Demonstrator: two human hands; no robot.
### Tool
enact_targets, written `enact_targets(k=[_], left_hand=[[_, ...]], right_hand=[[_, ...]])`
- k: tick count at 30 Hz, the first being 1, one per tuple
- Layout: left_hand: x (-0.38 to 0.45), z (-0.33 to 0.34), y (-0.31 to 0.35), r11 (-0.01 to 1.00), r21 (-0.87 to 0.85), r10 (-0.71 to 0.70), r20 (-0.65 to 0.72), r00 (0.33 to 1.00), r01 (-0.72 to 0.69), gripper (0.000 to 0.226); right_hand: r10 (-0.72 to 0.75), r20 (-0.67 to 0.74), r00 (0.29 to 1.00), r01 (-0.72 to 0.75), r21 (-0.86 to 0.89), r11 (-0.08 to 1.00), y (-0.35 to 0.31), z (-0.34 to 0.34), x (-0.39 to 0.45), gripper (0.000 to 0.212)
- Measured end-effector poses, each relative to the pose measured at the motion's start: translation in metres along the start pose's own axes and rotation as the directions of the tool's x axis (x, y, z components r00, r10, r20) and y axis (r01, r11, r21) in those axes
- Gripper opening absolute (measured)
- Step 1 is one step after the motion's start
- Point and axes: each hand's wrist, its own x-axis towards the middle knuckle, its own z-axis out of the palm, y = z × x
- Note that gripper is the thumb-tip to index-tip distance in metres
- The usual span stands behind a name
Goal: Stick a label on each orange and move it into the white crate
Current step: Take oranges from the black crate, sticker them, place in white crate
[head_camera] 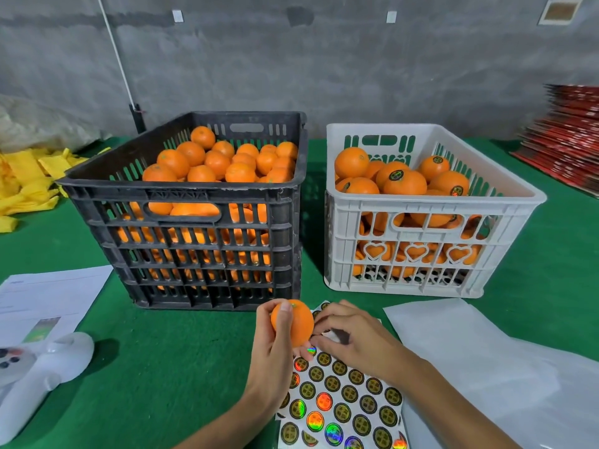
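Orange (292,322) between both hands, above label sheet (343,400).

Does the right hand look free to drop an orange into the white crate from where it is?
Probably yes: the white crate is open-topped, just beyond the right hand, with nothing between. But the left hand holds the orange.
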Motion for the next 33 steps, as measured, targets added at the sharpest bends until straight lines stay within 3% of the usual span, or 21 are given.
enact_targets(k=[4, 14, 21, 24, 27, 33], left_hand=[[0.002, -0.001, -0.001, 1.0, 0.0, -0.003, -0.011, 1.0, 0.003, 0.037], [0.003, -0.003, -0.002, 0.999, -0.051, -0.002, -0.032, 0.999, 0.0, 0.041], [0.005, -0.003, -0.001, 0.998, -0.066, -0.026, -0.025, 0.999, 0.024, 0.038], [0.005, -0.002, -0.001, 1.0, -0.017, -0.021, -0.021, 1.0, 0.021, 0.034], [0.007, -0.002, -0.002, 1.0, 0.003, -0.03, -0.022, 0.999, 0.03, 0.035], [0.006, -0.002, -0.002, 0.999, 0.029, -0.034, 0.024, 0.999, 0.033, 0.038]], right_hand=[[0.018, 0.062, 0.998, -0.018, -0.006, 1.0, 0.0, -0.002, -0.003, 0.041], [-0.024, 0.055, 0.998, 0.021, 0.061, 0.998, -0.01, 0.001, -0.001, 0.026], [-0.289, -0.11, 0.951, 0.273, -0.145, 0.951, -0.014, 0.004, -0.01, 0.01], [-0.112, -0.112, 0.987, 0.128, 0.153, 0.98, -0.018, 0.001, -0.015, 0.005], [0.128, -0.151, 0.98, -0.031, 0.521, 0.853, -0.023, -0.001, -0.013, 0.008], [0.201, -0.259, 0.945, -0.033, 0.535, 0.844, -0.035, 0.008, -0.003, 0.003]])
